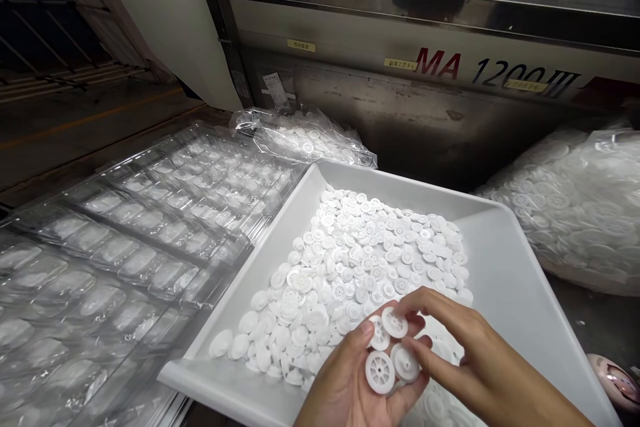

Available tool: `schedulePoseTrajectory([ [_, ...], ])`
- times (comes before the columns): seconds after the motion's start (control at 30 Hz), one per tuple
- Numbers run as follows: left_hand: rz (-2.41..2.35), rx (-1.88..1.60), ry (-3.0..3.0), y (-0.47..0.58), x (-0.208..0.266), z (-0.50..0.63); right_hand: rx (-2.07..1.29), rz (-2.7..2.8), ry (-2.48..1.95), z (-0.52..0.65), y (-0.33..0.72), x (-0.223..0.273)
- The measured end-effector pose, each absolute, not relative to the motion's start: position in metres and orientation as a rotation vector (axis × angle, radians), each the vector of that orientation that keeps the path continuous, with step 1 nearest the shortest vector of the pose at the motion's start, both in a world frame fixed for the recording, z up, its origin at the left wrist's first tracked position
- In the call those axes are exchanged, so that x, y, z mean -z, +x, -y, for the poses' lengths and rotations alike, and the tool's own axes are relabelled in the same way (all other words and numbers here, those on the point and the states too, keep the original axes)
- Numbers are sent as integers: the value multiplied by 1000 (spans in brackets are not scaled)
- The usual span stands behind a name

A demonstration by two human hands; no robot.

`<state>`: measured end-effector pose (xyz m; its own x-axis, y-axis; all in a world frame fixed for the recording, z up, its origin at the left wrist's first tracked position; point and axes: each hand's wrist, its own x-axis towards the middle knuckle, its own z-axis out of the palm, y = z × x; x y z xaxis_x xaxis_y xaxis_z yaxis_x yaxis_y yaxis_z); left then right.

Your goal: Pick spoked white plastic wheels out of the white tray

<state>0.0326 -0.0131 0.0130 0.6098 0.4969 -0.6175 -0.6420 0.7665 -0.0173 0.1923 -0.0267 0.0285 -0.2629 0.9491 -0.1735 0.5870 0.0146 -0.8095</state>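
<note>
"MA 1200 III" is printed in red and dark letters on the grey metal machine behind; its small yellow labels are too small to be read. A heap of small white plastic wheels, round and spoked, is held in a smooth white tray. Over the tray's near edge, several wheels are cupped in the left hand, and one is pinched by the fingertips of the right hand. Clear, glossy blister trays are stacked to the left. Bags of wheels lie to the right.
</note>
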Motion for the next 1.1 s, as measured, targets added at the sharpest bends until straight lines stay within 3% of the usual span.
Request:
schedulePoseTrajectory([
  [0.17,-660,-645,-211,32,-12,12,-1131,1939,-1545,29,197,-34],
  [0.53,-715,-699,-229,29,-17,8,-632,2088,-1639,41,181,-10],
  [0.93,-697,-730,-234,27,-20,5,-909,2147,-1404,35,193,-26],
  [1.1,-706,-740,-202,29,-20,8,-854,2260,-1268,33,193,-25],
])
